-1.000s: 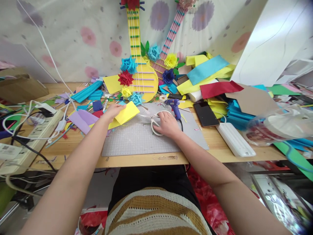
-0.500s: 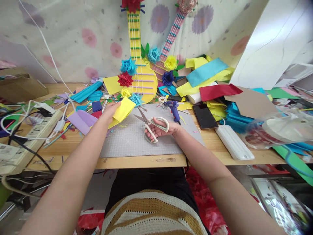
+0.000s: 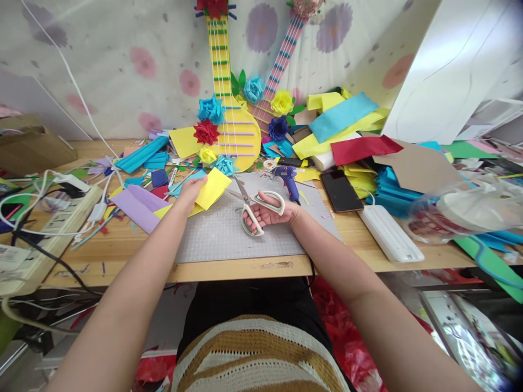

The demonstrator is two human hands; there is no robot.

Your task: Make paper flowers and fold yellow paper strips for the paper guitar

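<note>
My left hand (image 3: 191,195) grips a folded piece of yellow paper (image 3: 214,189) above the left part of the grey cutting mat (image 3: 220,242). In my right hand (image 3: 265,214) is a pair of scissors (image 3: 247,203) with white handles, my fingers through the loops. The blades are spread apart and point up and left, close to the right edge of the yellow paper. More yellow paper lies below my left hand, partly hidden by the wrist. A purple sheet (image 3: 137,206) rests left of the mat.
A blue glue gun (image 3: 288,181) sits on the mat's far right, beside a black phone (image 3: 340,190) and a white power bank (image 3: 391,234). Two paper-flowered instruments, one yellow (image 3: 249,139), lean against the wall. Coloured paper piles up at right; a power strip (image 3: 57,228) and cables lie left.
The yellow paper in my left hand has shifted slightly right, nearer the scissors. The scissor blades are spread wider. A light blue paper piece now shows behind my left hand.
</note>
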